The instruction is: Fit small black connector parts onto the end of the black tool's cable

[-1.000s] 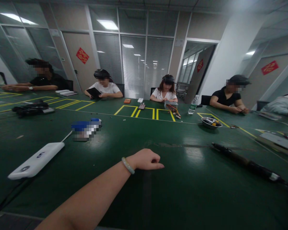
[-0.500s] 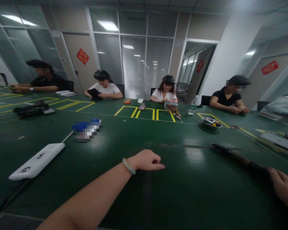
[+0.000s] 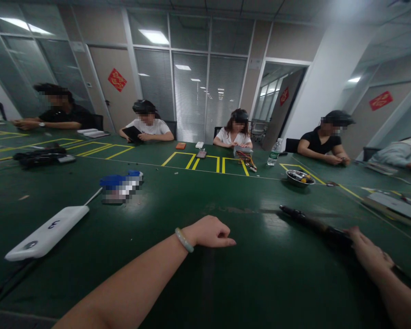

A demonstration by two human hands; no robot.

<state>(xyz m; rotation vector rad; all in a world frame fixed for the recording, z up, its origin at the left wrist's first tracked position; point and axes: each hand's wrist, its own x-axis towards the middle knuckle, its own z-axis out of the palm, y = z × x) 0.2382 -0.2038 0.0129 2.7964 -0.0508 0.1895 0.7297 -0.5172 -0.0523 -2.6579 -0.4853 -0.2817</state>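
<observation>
Near the middle of the green table, my left hand rests with its fingers curled in and the thumb pointing right; nothing shows in it. A pale bangle is round that wrist. My right hand, at the right, is closed round the rear end of a long black tool. The tool's narrow tip points to the left and away from me. A dark cable trails behind that hand.
A white power strip and a blue object lie left. Further off are a black cable bundle, a metal bowl, a bottle, wired parts and a flat box. Several people sit across the table.
My right hand has moved left with the black tool, and more of its forearm shows. My left hand has stayed nearly still.
</observation>
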